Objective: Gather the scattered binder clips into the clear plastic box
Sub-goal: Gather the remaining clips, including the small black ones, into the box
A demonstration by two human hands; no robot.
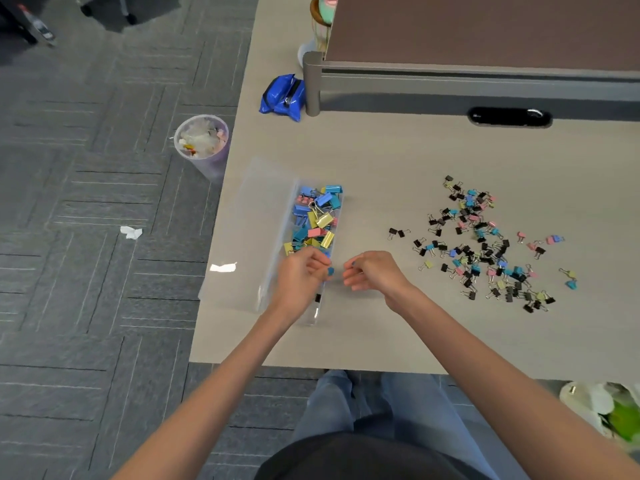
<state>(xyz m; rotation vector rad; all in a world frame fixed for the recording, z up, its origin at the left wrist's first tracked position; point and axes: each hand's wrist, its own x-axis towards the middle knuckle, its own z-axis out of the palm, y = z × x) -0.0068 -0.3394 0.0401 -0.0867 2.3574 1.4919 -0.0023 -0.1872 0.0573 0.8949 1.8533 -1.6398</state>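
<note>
Between the clear plastic box and the scattered binder clips to its right runs a bare strip of desk. Only 2 black clips lie in it, nearer the pile. The box's open lid covers the desk to its left, out to the edge. Beyond the box the desk lies open up to a blue pouch and a raised shelf. Both hands, left and right, fingers curled, crowd its near end.

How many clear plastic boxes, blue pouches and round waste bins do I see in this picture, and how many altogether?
clear plastic box: 1
blue pouch: 1
round waste bin: 1
Total: 3
</note>
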